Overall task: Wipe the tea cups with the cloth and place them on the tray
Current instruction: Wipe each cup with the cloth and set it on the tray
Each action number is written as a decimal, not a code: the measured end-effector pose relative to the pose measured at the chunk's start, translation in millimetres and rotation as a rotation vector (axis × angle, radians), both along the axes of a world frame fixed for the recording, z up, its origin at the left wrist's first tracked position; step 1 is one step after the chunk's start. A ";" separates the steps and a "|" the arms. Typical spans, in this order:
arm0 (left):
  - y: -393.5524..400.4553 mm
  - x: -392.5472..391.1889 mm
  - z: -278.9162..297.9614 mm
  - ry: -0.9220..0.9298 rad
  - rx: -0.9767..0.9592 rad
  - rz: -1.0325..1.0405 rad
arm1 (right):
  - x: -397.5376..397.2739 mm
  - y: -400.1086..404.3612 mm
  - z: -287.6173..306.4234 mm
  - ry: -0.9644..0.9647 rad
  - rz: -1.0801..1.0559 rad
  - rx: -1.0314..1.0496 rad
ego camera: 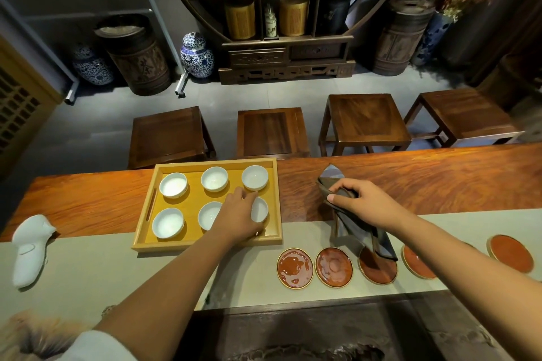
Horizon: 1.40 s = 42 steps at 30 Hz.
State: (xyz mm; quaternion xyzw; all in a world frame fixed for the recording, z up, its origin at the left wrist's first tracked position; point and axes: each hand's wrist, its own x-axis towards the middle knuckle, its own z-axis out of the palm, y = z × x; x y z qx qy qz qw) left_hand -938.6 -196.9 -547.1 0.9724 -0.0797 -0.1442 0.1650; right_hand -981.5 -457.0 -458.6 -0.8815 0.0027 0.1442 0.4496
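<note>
Tea cups, six in all, sit inside the yellow wooden tray [205, 243] in two rows of three. Nearest the viewer, a grey runner [117, 267] covers the front strip of the surface [410, 182]. On it lie five round red saucers in a row to the right of the tray, among them the leftmost saucer [294, 267] and the second saucer [333, 267]; a white handheld device [28, 249] lies at the left end. The tray rests partly on the runner and partly on bare wood.

In the near row of cups, the left hand [239, 218] covers the right-hand cup [261, 209], fingers curled round its rim, grasping it as it sits on the tray floor. The near-left cup [168, 223] and near-middle cup [208, 215] stand free. Behind them stand the far-left cup [173, 184], far-middle cup [214, 179] and far-right cup [255, 177].

To the right of the tray, the right hand [359, 202] is raised above the surface, fingers clenched on a dark grey cloth [356, 231] that hangs down over the third saucer [378, 269].

Beyond the surface stand four wooden stools, then a carved shelf unit [286, 58] with jars and plates.
</note>
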 end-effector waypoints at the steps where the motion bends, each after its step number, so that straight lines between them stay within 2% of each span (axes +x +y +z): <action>1: -0.2 0.0 -0.1 0.002 0.008 0.002 | 0.0 0.0 0.3 0.001 0.000 -0.003; 6: 0.5 -2.3 0.9 -0.008 0.044 0.012 | 0.1 0.9 1.6 -0.010 0.004 -0.004; 14: 14.2 -11.5 26.5 -0.053 -0.067 0.084 | -2.5 26.6 10.0 -0.032 0.058 0.035; 24: 62.0 -47.2 64.5 -0.151 -0.078 0.141 | -35.3 100.4 14.3 -0.033 0.279 -0.011; 28: 75.9 -66.8 71.2 -0.149 -0.050 0.173 | -65.7 134.6 9.0 0.002 0.439 -0.009; 35: 91.3 -101.8 74.4 -0.166 -0.099 0.267 | -120.0 177.3 -11.2 -0.012 0.748 -0.158; 42: 95.0 -132.9 69.3 -0.203 -0.151 0.295 | -159.6 200.7 -44.8 -0.022 0.922 -0.433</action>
